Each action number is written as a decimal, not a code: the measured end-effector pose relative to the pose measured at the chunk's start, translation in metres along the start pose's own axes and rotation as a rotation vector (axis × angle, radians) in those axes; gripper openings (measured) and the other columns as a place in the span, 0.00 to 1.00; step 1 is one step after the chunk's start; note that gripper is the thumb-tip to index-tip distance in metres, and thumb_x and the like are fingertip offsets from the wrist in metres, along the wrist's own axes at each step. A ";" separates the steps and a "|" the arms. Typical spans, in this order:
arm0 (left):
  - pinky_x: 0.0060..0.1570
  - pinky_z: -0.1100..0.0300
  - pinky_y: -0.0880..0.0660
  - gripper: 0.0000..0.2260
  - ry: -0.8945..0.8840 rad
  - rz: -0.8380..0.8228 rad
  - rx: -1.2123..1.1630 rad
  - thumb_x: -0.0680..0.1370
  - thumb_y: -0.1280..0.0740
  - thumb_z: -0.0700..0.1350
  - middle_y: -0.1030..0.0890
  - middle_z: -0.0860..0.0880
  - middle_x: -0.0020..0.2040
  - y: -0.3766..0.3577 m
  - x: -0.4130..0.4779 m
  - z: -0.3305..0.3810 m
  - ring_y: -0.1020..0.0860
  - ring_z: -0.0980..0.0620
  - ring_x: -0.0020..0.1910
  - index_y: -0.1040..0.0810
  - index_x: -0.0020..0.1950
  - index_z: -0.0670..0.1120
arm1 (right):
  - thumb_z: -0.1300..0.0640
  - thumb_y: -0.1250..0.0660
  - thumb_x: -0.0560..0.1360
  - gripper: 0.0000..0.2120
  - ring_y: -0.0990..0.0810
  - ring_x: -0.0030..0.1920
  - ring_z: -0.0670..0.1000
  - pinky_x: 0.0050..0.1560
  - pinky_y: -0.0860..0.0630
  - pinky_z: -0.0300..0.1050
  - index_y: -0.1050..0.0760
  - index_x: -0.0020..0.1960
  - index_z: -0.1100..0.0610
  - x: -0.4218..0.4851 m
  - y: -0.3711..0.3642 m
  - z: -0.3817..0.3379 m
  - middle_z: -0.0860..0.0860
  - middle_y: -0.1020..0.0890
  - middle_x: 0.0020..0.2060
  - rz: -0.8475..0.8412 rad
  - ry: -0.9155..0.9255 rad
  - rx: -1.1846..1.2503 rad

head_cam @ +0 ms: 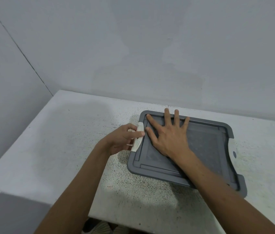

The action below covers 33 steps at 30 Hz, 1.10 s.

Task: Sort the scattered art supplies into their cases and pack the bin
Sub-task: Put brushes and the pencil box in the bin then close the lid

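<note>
Head view, read from the left of the frame: the white speckled tabletop (65, 141) runs toward the centre. There the left grip (121, 139), a bare hand, has its fingers and thumb curled round the white latch (139, 128) on the left edge of the grey lid (204, 146). The latch stands roughly upright against the lid's rim; whether it has snapped home cannot be told.

The lid lies flat over the bin, which sits right of centre on the tabletop and is itself hidden underneath. On the lid's left half the right grip (168, 137) lies palm down, fingers straight and spread, pressing the panel and holding nothing. At the lid's right edge a second white latch (230, 149) shows; its state is unclear.

No pencils, brushes or cases are in sight, so the sorting and packing look finished, with the contents presumably already inside. The step in hand seems to be the closing itself. What is left is probably fastening this left latch, checking the right one, and confirming the lid seats evenly all round.
</note>
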<state>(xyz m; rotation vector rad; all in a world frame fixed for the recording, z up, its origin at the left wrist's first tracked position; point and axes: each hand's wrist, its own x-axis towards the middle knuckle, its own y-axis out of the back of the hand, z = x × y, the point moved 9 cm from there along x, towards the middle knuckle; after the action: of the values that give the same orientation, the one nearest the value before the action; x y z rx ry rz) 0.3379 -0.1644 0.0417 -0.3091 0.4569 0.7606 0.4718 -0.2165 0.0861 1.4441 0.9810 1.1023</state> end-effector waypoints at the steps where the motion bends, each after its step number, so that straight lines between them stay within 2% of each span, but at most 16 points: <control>1: 0.40 0.53 0.21 0.10 0.004 0.013 0.028 0.76 0.28 0.44 0.19 0.45 0.44 0.001 0.000 0.001 0.19 0.48 0.40 0.26 0.53 0.44 | 0.32 0.59 0.79 0.26 0.53 0.77 0.68 0.70 0.58 0.77 0.53 0.77 0.33 0.000 0.000 0.000 0.59 0.48 0.79 -0.002 0.002 0.001; 8: 0.45 0.51 0.19 0.17 -0.026 0.093 0.092 0.76 0.27 0.45 0.20 0.42 0.50 0.004 -0.008 0.008 0.19 0.46 0.48 0.26 0.60 0.38 | 0.33 0.57 0.79 0.26 0.50 0.76 0.69 0.70 0.57 0.77 0.49 0.77 0.34 0.001 0.001 -0.002 0.60 0.45 0.78 -0.007 0.001 -0.003; 10: 0.42 0.53 0.19 0.18 -0.063 0.137 0.127 0.76 0.28 0.45 0.20 0.44 0.53 0.003 -0.012 0.012 0.19 0.48 0.49 0.26 0.62 0.41 | 0.33 0.57 0.79 0.27 0.51 0.77 0.69 0.70 0.57 0.77 0.49 0.77 0.35 0.001 0.000 -0.002 0.60 0.46 0.78 -0.030 0.007 -0.006; 12: 0.43 0.56 0.21 0.21 -0.153 0.225 0.221 0.77 0.29 0.46 0.23 0.46 0.58 0.005 -0.016 0.018 0.20 0.50 0.52 0.31 0.68 0.49 | 0.33 0.55 0.79 0.28 0.51 0.77 0.67 0.70 0.59 0.76 0.47 0.77 0.39 0.000 0.001 -0.001 0.60 0.46 0.78 -0.039 0.007 0.015; 14: 0.54 0.55 0.24 0.26 -0.322 0.325 0.434 0.79 0.32 0.49 0.29 0.49 0.67 0.001 -0.021 0.027 0.25 0.51 0.61 0.39 0.76 0.54 | 0.34 0.52 0.79 0.30 0.51 0.78 0.65 0.70 0.59 0.74 0.43 0.77 0.45 -0.002 0.002 0.002 0.59 0.45 0.78 -0.040 0.016 0.062; 16: 0.69 0.49 0.34 0.26 -0.473 0.387 0.797 0.82 0.40 0.49 0.38 0.48 0.75 -0.014 -0.025 0.033 0.35 0.48 0.72 0.43 0.79 0.51 | 0.34 0.51 0.78 0.32 0.52 0.78 0.62 0.72 0.60 0.71 0.42 0.77 0.48 -0.004 0.002 0.005 0.57 0.45 0.79 -0.057 0.039 0.123; 18: 0.74 0.46 0.43 0.24 -0.508 0.418 1.104 0.83 0.45 0.47 0.47 0.44 0.80 -0.029 -0.026 0.031 0.46 0.44 0.77 0.42 0.79 0.49 | 0.33 0.53 0.76 0.35 0.53 0.79 0.59 0.74 0.61 0.66 0.42 0.78 0.49 -0.007 0.003 0.009 0.55 0.47 0.79 -0.075 0.071 0.173; 21: 0.75 0.46 0.50 0.27 -0.532 0.415 1.327 0.81 0.55 0.56 0.52 0.45 0.81 -0.045 -0.025 0.032 0.54 0.43 0.79 0.43 0.80 0.49 | 0.31 0.56 0.76 0.37 0.55 0.79 0.55 0.76 0.60 0.57 0.46 0.80 0.49 -0.018 0.007 0.026 0.53 0.50 0.80 -0.075 0.076 0.177; 23: 0.76 0.46 0.52 0.34 -0.532 0.359 1.416 0.78 0.61 0.64 0.54 0.45 0.81 -0.053 -0.021 0.029 0.57 0.44 0.80 0.46 0.80 0.50 | 0.30 0.59 0.75 0.37 0.56 0.79 0.55 0.76 0.59 0.58 0.48 0.80 0.47 -0.028 0.009 0.042 0.51 0.51 0.80 -0.079 0.040 0.142; 28: 0.76 0.48 0.59 0.41 -0.483 0.311 1.535 0.73 0.63 0.73 0.58 0.46 0.81 -0.056 -0.014 0.022 0.63 0.45 0.79 0.54 0.81 0.51 | 0.28 0.64 0.73 0.38 0.56 0.79 0.57 0.76 0.58 0.62 0.52 0.79 0.42 -0.061 0.017 0.095 0.49 0.54 0.80 -0.122 -0.080 0.006; 33: 0.75 0.50 0.62 0.42 -0.488 0.318 1.537 0.73 0.63 0.74 0.58 0.46 0.81 -0.057 -0.015 0.024 0.63 0.46 0.79 0.55 0.81 0.51 | 0.27 0.65 0.73 0.39 0.52 0.79 0.57 0.77 0.56 0.55 0.53 0.80 0.42 -0.085 0.023 0.125 0.51 0.50 0.80 -0.133 -0.146 -0.007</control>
<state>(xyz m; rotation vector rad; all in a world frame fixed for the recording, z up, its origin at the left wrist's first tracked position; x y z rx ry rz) 0.3764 -0.2015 0.0760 1.3783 0.5073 0.5725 0.5725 -0.3317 0.0904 1.4117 0.9537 0.8901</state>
